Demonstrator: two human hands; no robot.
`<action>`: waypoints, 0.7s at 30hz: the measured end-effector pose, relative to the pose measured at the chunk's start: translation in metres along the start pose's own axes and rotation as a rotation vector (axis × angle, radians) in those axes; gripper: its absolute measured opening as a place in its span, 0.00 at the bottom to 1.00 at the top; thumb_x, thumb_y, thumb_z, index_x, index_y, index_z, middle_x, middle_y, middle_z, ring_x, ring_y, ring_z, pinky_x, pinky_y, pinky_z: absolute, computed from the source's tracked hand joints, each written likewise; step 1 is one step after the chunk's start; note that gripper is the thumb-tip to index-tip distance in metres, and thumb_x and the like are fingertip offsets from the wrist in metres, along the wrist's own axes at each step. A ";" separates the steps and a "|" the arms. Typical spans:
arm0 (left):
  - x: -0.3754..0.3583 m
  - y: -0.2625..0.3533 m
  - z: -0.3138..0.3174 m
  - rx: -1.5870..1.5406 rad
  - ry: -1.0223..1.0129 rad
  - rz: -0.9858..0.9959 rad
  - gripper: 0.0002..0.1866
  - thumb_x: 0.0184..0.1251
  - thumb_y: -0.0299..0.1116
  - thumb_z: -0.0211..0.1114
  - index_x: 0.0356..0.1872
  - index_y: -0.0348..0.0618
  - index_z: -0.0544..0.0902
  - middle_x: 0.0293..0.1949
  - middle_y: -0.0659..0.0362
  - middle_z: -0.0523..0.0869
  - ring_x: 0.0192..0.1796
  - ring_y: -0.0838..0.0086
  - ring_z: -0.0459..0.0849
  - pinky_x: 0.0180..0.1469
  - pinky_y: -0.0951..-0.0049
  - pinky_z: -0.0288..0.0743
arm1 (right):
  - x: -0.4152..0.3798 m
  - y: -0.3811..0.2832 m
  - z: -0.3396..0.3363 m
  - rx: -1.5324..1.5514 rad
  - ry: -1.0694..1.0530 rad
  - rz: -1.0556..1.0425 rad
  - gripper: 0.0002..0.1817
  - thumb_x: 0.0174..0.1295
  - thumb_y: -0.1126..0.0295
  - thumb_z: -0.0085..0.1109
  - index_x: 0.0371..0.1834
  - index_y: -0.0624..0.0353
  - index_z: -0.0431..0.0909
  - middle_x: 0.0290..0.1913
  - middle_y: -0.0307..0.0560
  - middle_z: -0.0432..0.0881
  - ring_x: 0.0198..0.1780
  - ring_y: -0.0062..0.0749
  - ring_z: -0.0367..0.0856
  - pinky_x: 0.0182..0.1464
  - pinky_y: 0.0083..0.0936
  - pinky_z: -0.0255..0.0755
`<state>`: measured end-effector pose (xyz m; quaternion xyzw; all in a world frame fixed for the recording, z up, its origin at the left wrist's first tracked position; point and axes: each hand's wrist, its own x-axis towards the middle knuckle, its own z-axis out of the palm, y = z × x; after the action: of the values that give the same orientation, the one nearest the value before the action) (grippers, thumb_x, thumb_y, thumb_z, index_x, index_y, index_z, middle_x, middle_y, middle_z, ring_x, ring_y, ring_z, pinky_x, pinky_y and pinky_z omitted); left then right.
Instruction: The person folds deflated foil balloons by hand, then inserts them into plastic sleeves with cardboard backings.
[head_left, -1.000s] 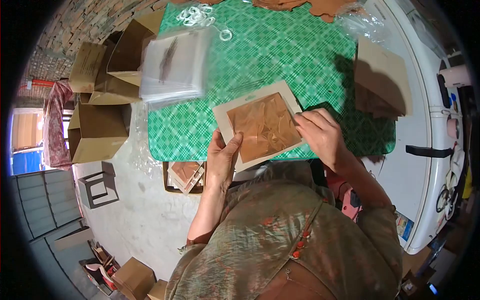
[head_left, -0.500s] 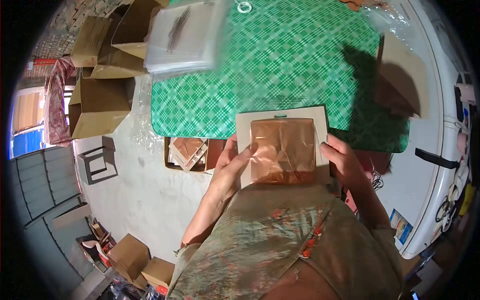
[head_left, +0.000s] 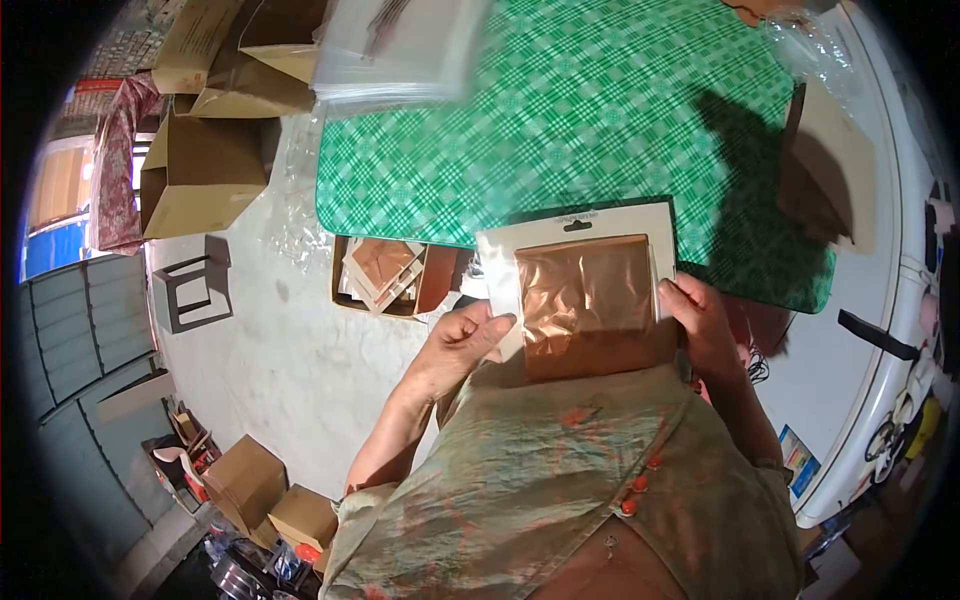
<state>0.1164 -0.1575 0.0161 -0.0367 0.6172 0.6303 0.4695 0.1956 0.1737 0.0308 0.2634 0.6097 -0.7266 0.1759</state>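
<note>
Pale floor (head_left: 290, 400) lies open at the left, up to a small box (head_left: 438, 283) of cards by the near edge of the desk (head_left: 600, 130). Clear bags (head_left: 400, 60) are stacked at the desk's left side, cut off at the top. The left hand (head_left: 455, 345) has its grip closed on the left edge of a white card (head_left: 500, 252), thumb in front. The card, bearing a creased coppery sheet (head_left: 590, 310), is held before the shirt (head_left: 560, 470), overlapping the desk's edge in view; its slotted edge points away from the wearer, slightly askew. Its lower edge is hidden, so I cannot tell its long axis. Green-checked room lies beyond. The right hand (head_left: 705, 325) grips the right edge, fingertips behind unseen. Farther right, a tan board (head_left: 835, 170) is half shadowed.
</note>
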 end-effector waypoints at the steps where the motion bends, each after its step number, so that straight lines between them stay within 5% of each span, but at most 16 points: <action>1: -0.002 0.000 -0.002 0.012 -0.019 -0.044 0.13 0.80 0.40 0.65 0.48 0.42 0.89 0.40 0.72 0.85 0.40 0.88 0.74 0.46 0.80 0.73 | 0.002 0.002 -0.006 -0.070 -0.004 -0.028 0.12 0.78 0.64 0.52 0.38 0.59 0.78 0.34 0.26 0.72 0.37 0.10 0.66 0.39 0.18 0.62; 10: -0.004 -0.001 -0.001 -0.065 -0.164 0.031 0.19 0.77 0.29 0.67 0.66 0.43 0.83 0.56 0.66 0.88 0.59 0.81 0.81 0.63 0.76 0.73 | -0.004 -0.004 0.003 0.032 0.025 -0.057 0.11 0.77 0.66 0.53 0.35 0.57 0.75 0.33 0.24 0.67 0.37 0.10 0.63 0.39 0.18 0.59; 16: 0.001 0.007 0.012 -0.287 -0.042 0.059 0.29 0.74 0.24 0.68 0.74 0.43 0.73 0.58 0.64 0.86 0.58 0.79 0.83 0.62 0.75 0.74 | -0.006 0.000 -0.004 -0.150 -0.004 -0.079 0.11 0.77 0.67 0.53 0.36 0.59 0.76 0.32 0.25 0.67 0.37 0.11 0.63 0.39 0.19 0.59; 21: 0.003 0.004 0.006 -0.341 -0.054 0.001 0.28 0.73 0.21 0.68 0.72 0.42 0.75 0.57 0.64 0.86 0.53 0.80 0.83 0.56 0.77 0.77 | -0.007 0.012 -0.007 -0.213 0.058 -0.110 0.14 0.76 0.67 0.56 0.29 0.56 0.71 0.29 0.24 0.63 0.34 0.09 0.59 0.36 0.17 0.55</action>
<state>0.1155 -0.1499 0.0181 -0.0984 0.4886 0.7268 0.4727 0.2091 0.1783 0.0246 0.2302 0.7017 -0.6585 0.1452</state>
